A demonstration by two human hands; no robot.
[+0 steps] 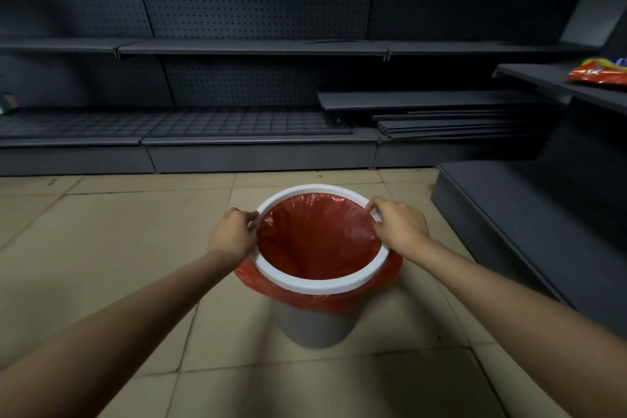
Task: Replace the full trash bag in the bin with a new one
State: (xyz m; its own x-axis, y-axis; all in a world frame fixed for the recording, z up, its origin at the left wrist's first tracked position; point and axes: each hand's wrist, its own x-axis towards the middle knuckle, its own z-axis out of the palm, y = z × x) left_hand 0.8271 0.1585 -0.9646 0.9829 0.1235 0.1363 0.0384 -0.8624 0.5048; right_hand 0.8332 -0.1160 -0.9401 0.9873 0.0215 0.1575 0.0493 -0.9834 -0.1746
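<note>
A grey round bin (312,326) stands on the tiled floor, lined with a red trash bag (315,241). The bag's edge folds over the outside of the bin below a white ring (305,283) that sits on the rim. My left hand (232,236) grips the ring on its left side. My right hand (400,226) grips it on the right side, fingers curled over its top. The inside of the bag looks empty as far as I can see.
Dark metal shelving (251,47) runs along the wall behind the bin. A second dark shelf unit (529,214) stands close on the right, with a red and yellow packet (600,73) on its upper shelf. Loose shelf boards (441,119) are stacked at the back right.
</note>
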